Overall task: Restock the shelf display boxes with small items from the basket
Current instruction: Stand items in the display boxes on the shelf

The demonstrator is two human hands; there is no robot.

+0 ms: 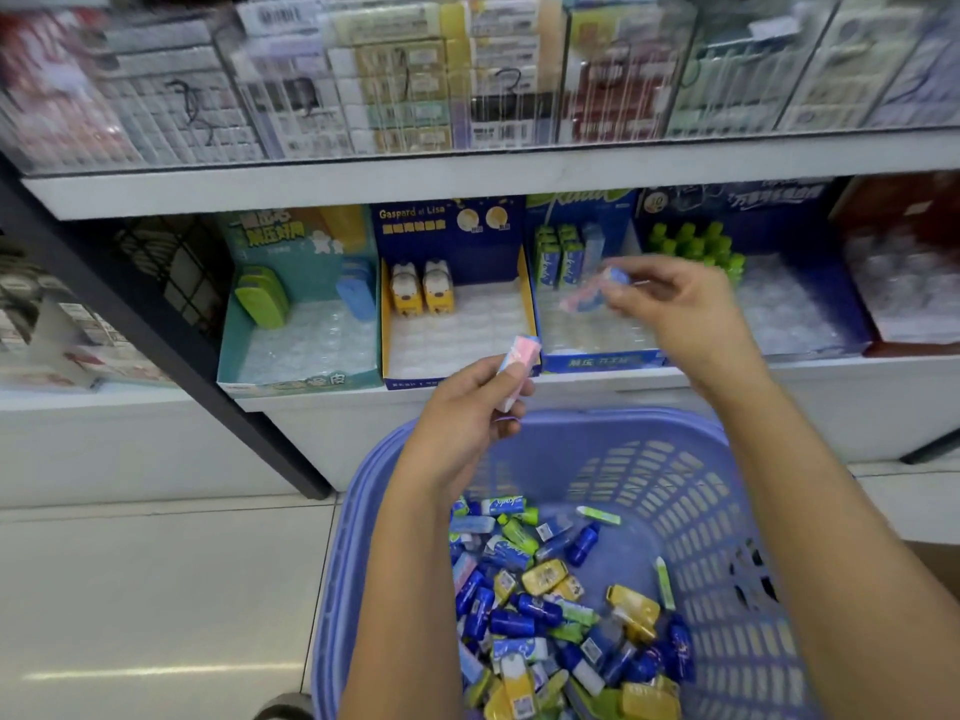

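At the left of the lower shelf, the teal display box (291, 380) has a green item and a blue item at the back of its clear tray. Beside it, the Gaspard et Lisa box (410, 380) has two yellow items standing against its back wall.

Your left hand (467, 413) hangs just in front of that box's right front corner. Its fingers are curled round a pink-and-blue stick (519, 356), whose free end points up and to the right, towards the shelf.

Next along is the blue display box (597, 362), with green and blue packs upright along its back. Your right hand (680, 304) sits over this box's tray as seen from here, thumb and fingertips pinching a second stick (592, 298). The stick is blurred, but its long axis seems to run from low left to high right, roughly across the box.

This hand is the nearer of the two to a bare slot, so I judge the next placement falls to it. The slot lies below and a little beyond the stick, which probably needs turning upright to match the packs.

Below both hands, the basket (701, 485) holds the mixed loose stock.
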